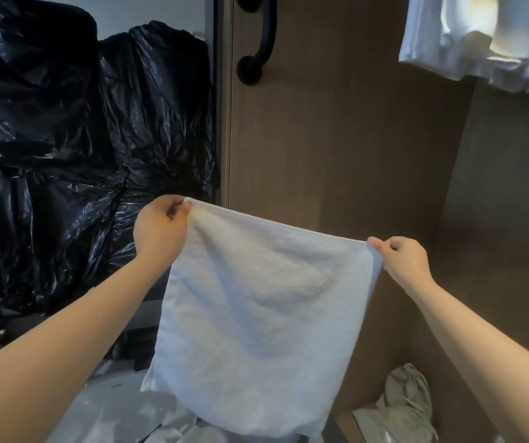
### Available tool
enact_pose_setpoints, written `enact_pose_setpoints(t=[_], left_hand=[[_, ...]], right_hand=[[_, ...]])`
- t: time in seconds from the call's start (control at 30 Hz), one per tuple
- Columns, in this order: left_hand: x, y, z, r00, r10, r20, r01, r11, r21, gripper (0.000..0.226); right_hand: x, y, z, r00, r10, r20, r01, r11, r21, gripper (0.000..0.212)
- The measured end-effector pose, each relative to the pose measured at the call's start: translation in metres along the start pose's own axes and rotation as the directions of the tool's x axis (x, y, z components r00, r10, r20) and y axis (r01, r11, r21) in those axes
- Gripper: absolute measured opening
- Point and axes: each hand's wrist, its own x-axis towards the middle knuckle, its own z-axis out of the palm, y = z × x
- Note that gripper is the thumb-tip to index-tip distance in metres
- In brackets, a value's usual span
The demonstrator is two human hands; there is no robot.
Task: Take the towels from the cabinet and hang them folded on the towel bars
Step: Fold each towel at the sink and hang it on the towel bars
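Observation:
A white towel [256, 314] hangs spread out flat in front of me, held up by its two top corners. My left hand [161, 231] pinches the upper left corner between thumb and fingers. My right hand [400, 260] pinches the upper right corner the same way. The towel's lower edge hangs down near the bottom of the view. Behind it stands the brown wooden cabinet door [336, 139] with a black handle [258, 39]. No towel bar is in view.
Black plastic bags [65, 123] fill the left side. White cloth [480, 36] hangs at the top right inside the cabinet. A grey-green crumpled cloth [404, 407] lies on the cabinet floor at the lower right. Pale fabric [122, 410] lies below the towel.

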Motion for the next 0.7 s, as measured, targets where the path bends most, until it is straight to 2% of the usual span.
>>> enact_pose_setpoints(t=[0.1,0.17,0.27,0.4,0.57,0.7], left_hand=[[-0.008,0.011,0.002,0.999,0.035,0.042,-0.034,0.999,-0.020,0.023],[-0.017,0.023,0.005,0.992,0.094,0.088,-0.091,0.995,-0.043,0.019],[-0.035,0.041,0.013,0.971,0.173,0.166,-0.159,0.983,-0.096,0.018],[-0.055,0.055,0.020,0.945,0.201,0.259,-0.170,0.976,-0.138,0.017],[-0.073,0.057,0.018,0.928,0.181,0.326,-0.118,0.972,-0.204,0.013],[-0.079,0.059,0.013,0.922,0.170,0.349,-0.084,0.965,-0.249,0.012]], right_hand=[[-0.005,-0.002,0.003,0.998,-0.040,0.046,0.048,0.983,-0.180,0.026],[-0.015,-0.012,0.004,0.989,-0.116,0.087,0.132,0.969,-0.209,0.019],[-0.038,-0.034,0.008,0.960,-0.224,0.167,0.237,0.970,-0.060,0.014],[-0.078,-0.060,0.023,0.893,-0.343,0.292,0.309,0.938,0.156,0.010],[-0.112,-0.078,0.037,0.843,-0.369,0.392,0.208,0.895,0.395,0.026],[-0.117,-0.092,0.035,0.831,-0.389,0.397,0.168,0.857,0.487,0.024]])
